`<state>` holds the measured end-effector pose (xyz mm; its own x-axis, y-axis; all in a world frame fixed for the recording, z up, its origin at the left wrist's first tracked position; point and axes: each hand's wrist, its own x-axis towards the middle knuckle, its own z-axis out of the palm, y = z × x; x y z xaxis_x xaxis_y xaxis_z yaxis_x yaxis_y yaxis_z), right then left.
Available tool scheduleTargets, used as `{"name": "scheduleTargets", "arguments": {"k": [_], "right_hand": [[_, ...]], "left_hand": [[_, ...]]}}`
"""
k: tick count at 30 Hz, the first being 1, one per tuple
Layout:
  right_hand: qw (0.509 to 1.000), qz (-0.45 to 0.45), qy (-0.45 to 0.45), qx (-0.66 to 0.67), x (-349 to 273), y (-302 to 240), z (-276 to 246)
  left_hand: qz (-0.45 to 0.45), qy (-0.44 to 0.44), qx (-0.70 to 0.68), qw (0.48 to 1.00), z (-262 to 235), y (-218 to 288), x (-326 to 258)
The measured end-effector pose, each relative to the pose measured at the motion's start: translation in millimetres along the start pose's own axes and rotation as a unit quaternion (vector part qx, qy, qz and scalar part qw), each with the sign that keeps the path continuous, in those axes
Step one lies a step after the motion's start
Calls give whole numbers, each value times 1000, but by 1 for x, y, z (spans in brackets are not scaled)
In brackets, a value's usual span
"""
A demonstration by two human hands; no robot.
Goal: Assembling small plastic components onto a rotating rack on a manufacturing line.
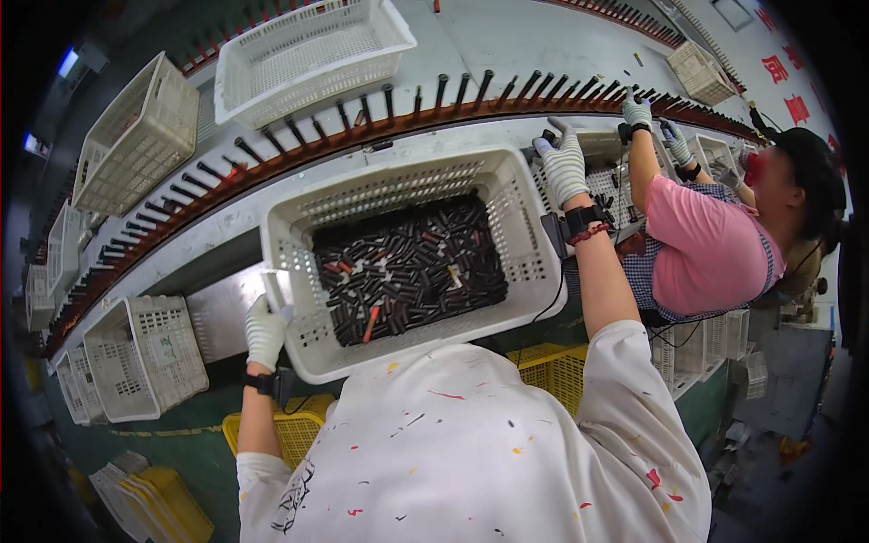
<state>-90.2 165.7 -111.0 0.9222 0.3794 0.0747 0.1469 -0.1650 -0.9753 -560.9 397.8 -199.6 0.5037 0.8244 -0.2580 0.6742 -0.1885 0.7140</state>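
A large white plastic basket [412, 355] sits right in front of me, tilted in the view. A pile of short black tubes [407, 262] fills its bottom, with a few reddish pieces among them and an orange-red stick [371, 324] on top. My left hand [265, 333], in a striped glove, is closed on the basket's left rim, its thumb by the edge. Beyond the basket's far right corner, my gloved right hand [565, 167] reaches toward the rail, thumb and forefinger apart. No held thing shows in it, though the fingertips overlap dark things behind.
A curved brown rail [398, 134] with several upright black tubes runs across the bench. Another white basket [312, 63] stands behind it; more baskets [145, 357] are at left. A co-worker in pink [715, 244] reaches to the rail at right. Yellow baskets [552, 371] sit below.
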Motion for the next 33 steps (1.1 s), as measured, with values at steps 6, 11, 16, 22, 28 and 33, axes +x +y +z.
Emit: {"name": "scheduleTargets", "arguments": {"k": [6, 11, 16, 22, 28, 33], "right_hand": [[998, 54, 1, 18, 63, 34, -86], [991, -37, 102, -77, 130, 62, -177], [985, -118, 105, -67, 210, 78, -166], [957, -201, 139, -153, 265, 87, -125], [933, -180, 119, -286, 242, 113, -88], [892, -231, 178, -345, 197, 71, -70]], "left_hand": [[-51, 64, 18, 996, -7, -15, -13], [-177, 130, -57, 974, -3, -7, -28], [-152, 167, 177, 958, 8, 60, -33], [-77, 216, 239, 944, 3, 80, -40], [6, 163, 78, 984, 42, 122, -28], [-150, -132, -403, 893, 70, 168, 4]]}}
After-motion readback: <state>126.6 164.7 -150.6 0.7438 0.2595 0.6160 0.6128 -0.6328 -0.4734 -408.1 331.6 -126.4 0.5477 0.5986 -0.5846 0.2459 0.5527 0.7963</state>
